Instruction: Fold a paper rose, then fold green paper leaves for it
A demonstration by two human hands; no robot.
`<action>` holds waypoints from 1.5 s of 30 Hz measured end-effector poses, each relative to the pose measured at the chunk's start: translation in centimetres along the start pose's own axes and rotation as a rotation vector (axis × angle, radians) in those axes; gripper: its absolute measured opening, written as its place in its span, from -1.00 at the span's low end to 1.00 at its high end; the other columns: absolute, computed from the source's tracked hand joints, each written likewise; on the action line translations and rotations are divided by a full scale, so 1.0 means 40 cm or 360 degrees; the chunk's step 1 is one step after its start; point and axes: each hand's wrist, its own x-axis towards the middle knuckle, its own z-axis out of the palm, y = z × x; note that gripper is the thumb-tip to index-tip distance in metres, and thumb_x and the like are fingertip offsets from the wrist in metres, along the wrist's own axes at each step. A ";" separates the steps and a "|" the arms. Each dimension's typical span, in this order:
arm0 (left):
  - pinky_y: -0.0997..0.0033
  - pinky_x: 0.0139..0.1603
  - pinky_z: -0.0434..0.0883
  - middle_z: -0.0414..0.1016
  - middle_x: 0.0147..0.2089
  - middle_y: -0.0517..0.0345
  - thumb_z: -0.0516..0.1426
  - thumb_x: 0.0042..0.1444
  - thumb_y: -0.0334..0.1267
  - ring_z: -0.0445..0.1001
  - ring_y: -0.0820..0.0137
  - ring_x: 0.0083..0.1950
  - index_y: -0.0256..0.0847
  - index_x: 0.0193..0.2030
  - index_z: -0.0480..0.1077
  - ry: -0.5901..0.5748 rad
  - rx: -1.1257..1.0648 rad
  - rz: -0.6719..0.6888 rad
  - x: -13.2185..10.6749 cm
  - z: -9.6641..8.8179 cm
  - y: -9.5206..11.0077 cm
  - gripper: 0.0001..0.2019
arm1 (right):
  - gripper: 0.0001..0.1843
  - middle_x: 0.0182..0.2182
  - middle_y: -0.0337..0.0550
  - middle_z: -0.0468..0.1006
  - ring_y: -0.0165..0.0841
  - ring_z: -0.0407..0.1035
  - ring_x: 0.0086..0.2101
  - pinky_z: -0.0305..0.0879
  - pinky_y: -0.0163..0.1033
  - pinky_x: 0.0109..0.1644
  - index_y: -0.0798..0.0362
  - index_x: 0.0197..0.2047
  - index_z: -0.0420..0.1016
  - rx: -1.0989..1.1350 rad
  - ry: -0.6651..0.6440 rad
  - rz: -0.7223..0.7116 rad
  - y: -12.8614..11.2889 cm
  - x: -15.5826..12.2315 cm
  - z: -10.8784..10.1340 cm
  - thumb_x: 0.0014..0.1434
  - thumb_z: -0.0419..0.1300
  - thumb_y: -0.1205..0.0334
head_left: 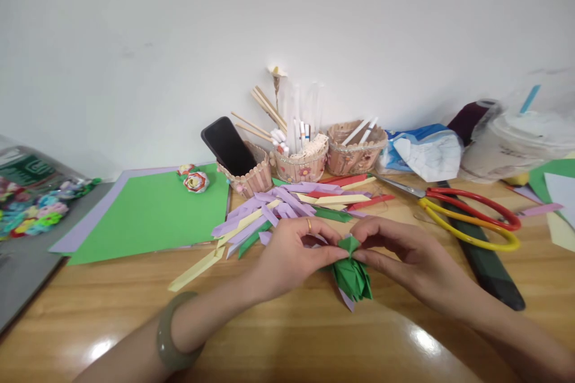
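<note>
Between my two hands is a folded green paper piece (353, 278), its pleated part hanging below my fingers. My left hand (291, 257), with a ring and a bangle on the wrist, pinches its upper left side. From the right, my right hand (399, 251) pinches the same piece near its top. A purple paper tip (345, 299) shows beneath the green folds. Just behind my hands lies a heap of folded paper strips (278, 206) in purple, yellow, green and red. My fingers partly hide the top of the green piece.
Scissors (471, 215) with red and yellow handles rest on a dark strip-like object (489, 275) at right. Green paper sheets (153, 215) lie left, bearing two paper rosettes (196, 182). Decorated baskets (247, 182) stand along the wall, one holding a phone (229, 146). A cup (516, 137) stands far right.
</note>
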 end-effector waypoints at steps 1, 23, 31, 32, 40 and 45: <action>0.43 -0.32 0.30 0.45 -0.43 0.14 0.23 -0.15 -0.33 0.36 0.45 -0.39 -0.28 -0.48 0.43 -0.0009 -0.0021 -0.0008 0.000 -0.001 -0.002 -0.91 | -0.92 -0.46 -0.23 0.45 -0.42 0.36 -0.41 0.35 -0.33 -0.35 0.05 -0.39 0.37 0.0034 -0.0005 0.0017 -0.002 0.000 0.000 0.11 0.17 0.24; 0.50 -0.39 0.33 0.41 -0.47 0.17 0.16 -0.09 -0.38 0.34 0.52 -0.44 -0.31 -0.44 0.36 -0.0012 0.0045 0.0021 -0.008 0.010 -0.002 -0.95 | -0.90 -0.57 -0.26 0.46 -0.49 0.35 -0.54 0.33 -0.42 -0.48 0.06 -0.48 0.37 -0.0256 0.0192 -0.0179 -0.010 -0.010 0.014 0.05 0.14 0.36; 0.59 -0.48 0.27 0.41 -0.49 0.21 0.11 -0.03 -0.43 0.34 0.54 -0.47 -0.28 -0.44 0.38 0.0127 0.0470 0.0269 -0.016 0.014 -0.013 -0.96 | -0.91 -0.53 -0.27 0.48 -0.50 0.37 -0.53 0.32 -0.43 -0.46 0.05 -0.39 0.36 -0.0510 0.0263 -0.0370 0.001 -0.013 0.023 0.07 0.09 0.42; 0.59 -0.48 0.27 0.41 -0.49 0.22 0.11 -0.03 -0.44 0.34 0.55 -0.46 -0.28 -0.44 0.38 0.0141 0.0523 0.0321 -0.018 0.014 -0.012 -0.95 | -0.91 -0.54 -0.27 0.47 -0.51 0.37 -0.54 0.31 -0.44 -0.47 0.05 -0.40 0.35 -0.0545 0.0276 -0.0399 0.003 -0.014 0.023 0.08 0.09 0.42; 0.59 -0.38 0.32 0.44 -0.44 0.24 0.09 -0.05 -0.48 0.38 0.55 -0.43 -0.26 -0.40 0.38 0.0215 0.0578 0.0293 -0.020 0.018 -0.009 -0.91 | -0.88 -0.56 -0.28 0.47 -0.49 0.35 -0.56 0.24 -0.42 -0.49 0.02 -0.35 0.29 -0.0989 0.0499 -0.0712 0.026 -0.024 0.039 0.11 0.09 0.44; 0.58 -0.43 0.30 0.42 -0.46 0.23 0.11 -0.09 -0.44 0.36 0.53 -0.43 -0.26 -0.46 0.35 0.0141 0.0327 -0.0024 -0.008 0.014 -0.011 -0.96 | -0.90 -0.59 -0.28 0.45 -0.48 0.33 -0.60 0.22 -0.40 -0.52 0.03 -0.37 0.28 -0.1060 0.0527 -0.0735 0.026 -0.027 0.037 0.10 0.10 0.42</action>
